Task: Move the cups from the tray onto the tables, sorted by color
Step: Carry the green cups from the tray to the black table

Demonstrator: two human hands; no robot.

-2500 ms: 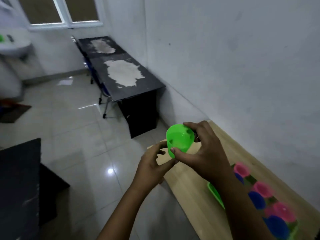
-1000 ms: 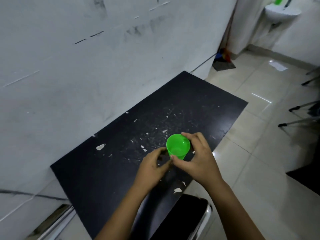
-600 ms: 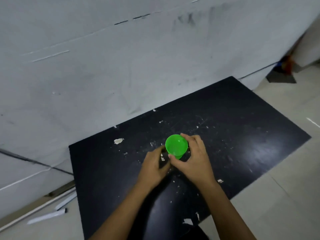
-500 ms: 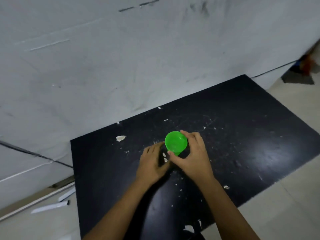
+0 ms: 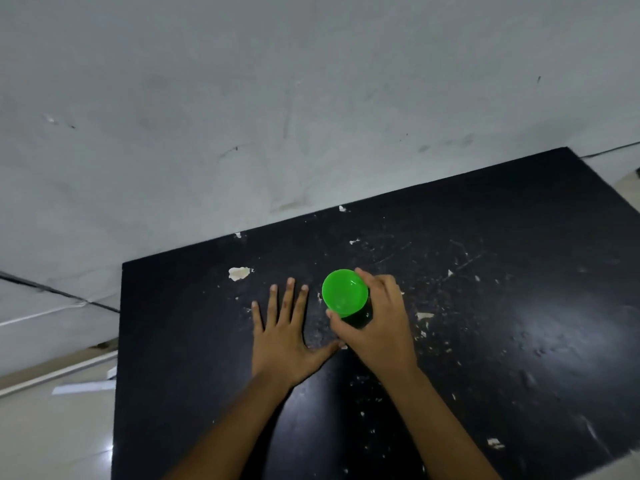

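Note:
A bright green cup (image 5: 344, 292) stands upright, mouth up, near the middle of a black table (image 5: 485, 323). My right hand (image 5: 377, 323) curls round the cup's right and near side, thumb at the front. My left hand (image 5: 285, 327) lies flat on the table just left of the cup, fingers spread and straight, apart from the cup. The tray and the other cups are out of view.
The black table has chipped white patches (image 5: 239, 273) and specks. A grey-white wall (image 5: 277, 116) runs right behind its far edge. Tiled floor (image 5: 52, 427) lies to the left, with a white strip (image 5: 83, 388) on it.
The cup has come down onto the black table. My left hand has left the cup and spread flat on the tabletop. The view has closed in on the table.

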